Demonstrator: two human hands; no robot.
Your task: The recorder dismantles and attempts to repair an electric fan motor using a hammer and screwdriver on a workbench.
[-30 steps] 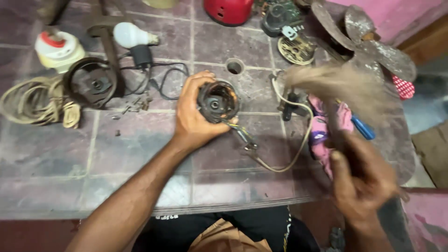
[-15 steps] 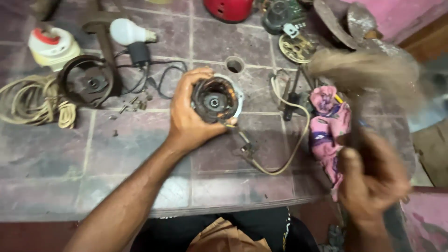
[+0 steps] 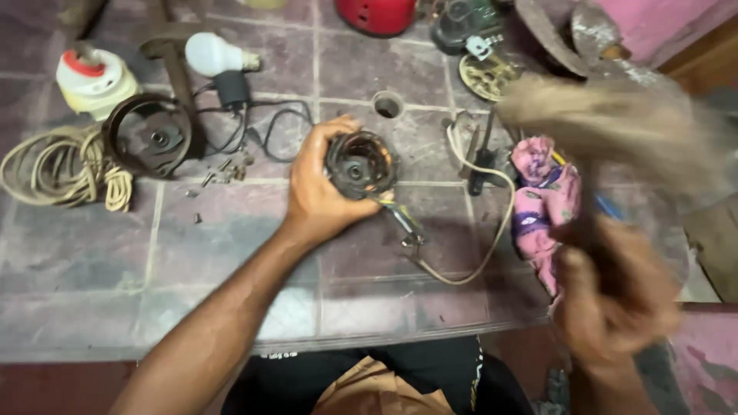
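I am reaching my left hand (image 3: 319, 196) forward over the tiled table (image 3: 92, 253), fingers wrapping around the round motor part (image 3: 360, 165) and pinning it to the tiles. I am raising my right hand (image 3: 615, 300), fist closing on a blurred tool (image 3: 607, 123) beside the pink cloth (image 3: 542, 204).

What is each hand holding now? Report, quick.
Left hand: closed around a round motor housing on the tiled table.
Right hand: gripping a blurred brush.
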